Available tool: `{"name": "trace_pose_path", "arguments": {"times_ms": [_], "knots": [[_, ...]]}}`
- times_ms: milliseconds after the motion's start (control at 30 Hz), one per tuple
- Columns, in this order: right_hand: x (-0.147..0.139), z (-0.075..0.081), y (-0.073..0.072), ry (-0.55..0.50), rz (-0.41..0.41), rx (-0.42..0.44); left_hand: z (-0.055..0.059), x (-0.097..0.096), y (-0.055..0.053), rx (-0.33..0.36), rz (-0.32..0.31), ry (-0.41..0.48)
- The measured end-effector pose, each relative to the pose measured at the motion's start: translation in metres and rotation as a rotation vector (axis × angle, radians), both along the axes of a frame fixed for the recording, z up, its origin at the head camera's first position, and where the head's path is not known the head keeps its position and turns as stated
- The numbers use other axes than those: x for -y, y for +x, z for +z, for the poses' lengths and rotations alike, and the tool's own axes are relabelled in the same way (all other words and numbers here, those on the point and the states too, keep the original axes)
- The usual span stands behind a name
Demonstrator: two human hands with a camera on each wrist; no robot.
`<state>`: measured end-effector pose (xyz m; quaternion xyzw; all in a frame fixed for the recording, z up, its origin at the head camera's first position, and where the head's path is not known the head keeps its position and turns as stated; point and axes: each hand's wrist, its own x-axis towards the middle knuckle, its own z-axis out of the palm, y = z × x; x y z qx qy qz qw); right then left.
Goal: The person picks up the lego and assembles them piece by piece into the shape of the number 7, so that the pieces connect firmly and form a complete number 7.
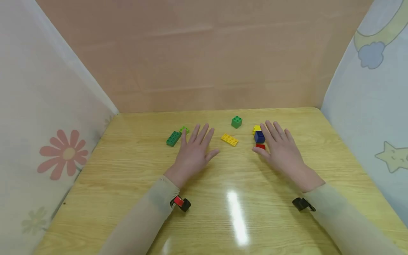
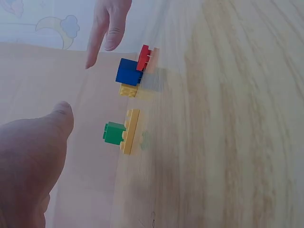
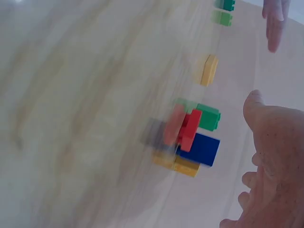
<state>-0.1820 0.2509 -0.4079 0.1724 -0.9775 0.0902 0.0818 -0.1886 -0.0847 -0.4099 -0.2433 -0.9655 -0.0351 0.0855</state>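
Observation:
My left hand [image 1: 193, 152] hovers palm down over the table with fingers spread, holding nothing. Just past its fingertips lie a dark green brick [image 1: 173, 138] and a small light green brick [image 1: 183, 130], partly hidden by the hand. My right hand [image 1: 282, 152] is likewise spread out and holds nothing. Beside its thumb and index finger are a blue brick [image 1: 259, 137], a yellow brick [image 1: 256, 128] behind it and a red brick [image 3: 190, 129] in front. Between the hands sits a flat yellow-orange brick [image 1: 230, 139], with a green brick [image 1: 237, 122] farther back.
The wooden table [image 1: 204, 219] has a glossy surface with a bright reflection. A plain pinkish-brown cloth [image 1: 204, 56] hangs along the back edge. Patterned pale cloths stand at the left [image 1: 28, 106] and right [image 1: 376, 113]. Each wrist carries a strapped black camera [image 1: 185, 205].

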Motion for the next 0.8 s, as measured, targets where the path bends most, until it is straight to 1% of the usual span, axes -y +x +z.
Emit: {"name": "trace_pose_path", "arguments": {"times_ms": [133, 333, 600, 800], "knots": [[-0.005, -0.001, -0.010, -0.006, 0.019, 0.000, 0.003, -0.001, -0.003, 0.021, 0.009, 0.015], [-0.013, -0.001, -0.022, -0.030, 0.042, 0.018, 0.005, -0.005, -0.006, 0.017, 0.001, 0.017], [-0.018, -0.004, -0.028, -0.063, 0.082, 0.044, 0.002, -0.007, -0.008, 0.032, 0.001, 0.050], [-0.020, -0.009, -0.031, -0.080, 0.095, 0.073, -0.001, -0.007, -0.008, 0.037, 0.004, 0.046]]}}
